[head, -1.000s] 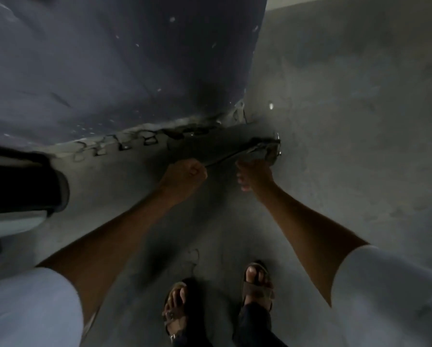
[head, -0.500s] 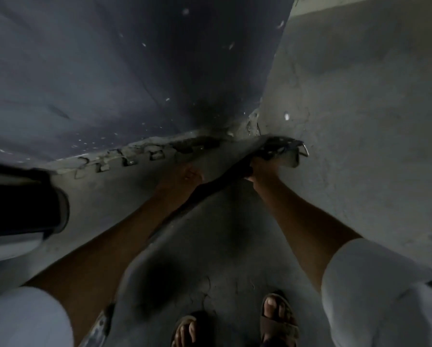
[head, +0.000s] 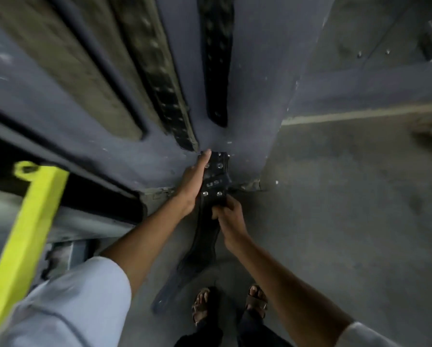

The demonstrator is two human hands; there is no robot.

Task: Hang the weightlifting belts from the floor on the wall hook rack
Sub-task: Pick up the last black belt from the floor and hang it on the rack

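A black weightlifting belt [head: 206, 236] with silver rivets and white lettering hangs lengthwise in front of me, its tail end dangling near my feet. My left hand [head: 194, 182] lies along the left side of its riveted end, fingers straight, thumb hidden behind the belt. My right hand [head: 228, 216] pinches the belt just below the rivets. On the blue-grey wall [head: 255, 71] above, a black belt [head: 216, 58] with holes hangs, and beside it a studded belt [head: 164, 83] and an olive belt [head: 74, 71]. The hook rack itself is out of view.
A bright yellow bar [head: 22, 234] slants across the lower left, in front of a dark panel. The grey concrete floor [head: 347, 209] spreads to the right. My sandalled feet [head: 230, 304] stand below the belt.
The belt has come up off the floor at the foot of the wall and now hangs from both hands. My view has tilted up, revealing the belts on the wall.
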